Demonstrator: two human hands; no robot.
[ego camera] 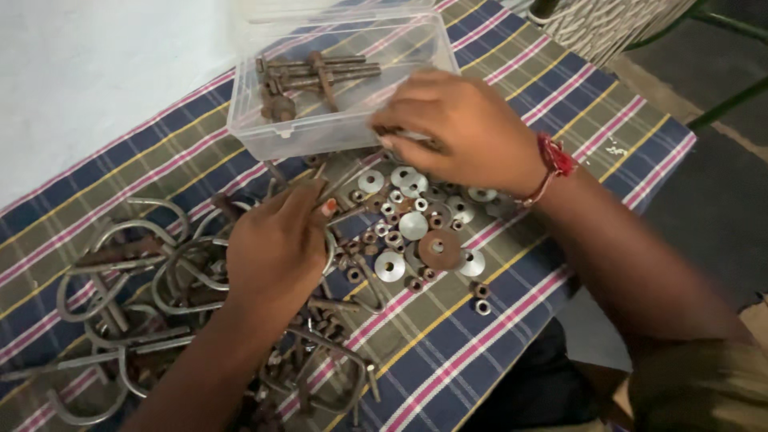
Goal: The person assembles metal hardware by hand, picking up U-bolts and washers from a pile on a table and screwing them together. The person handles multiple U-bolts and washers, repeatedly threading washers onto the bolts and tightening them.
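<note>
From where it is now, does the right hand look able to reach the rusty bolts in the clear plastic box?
Probably yes. The right hand is at the front wall of the clear plastic box, whose top is open, and the rusty bolts lie uncovered just beyond the fingers, with nothing between.

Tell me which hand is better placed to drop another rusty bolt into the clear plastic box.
Probably the right hand: it is already at the clear plastic box wall. The left hand rests over the U-bolts, farther away.

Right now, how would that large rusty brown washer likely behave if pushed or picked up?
The rusty washer looks rigid metal, probably heavy for its size. Lying flat among washers on cloth, it would likely slide, not roll, and resist pinching.
</note>
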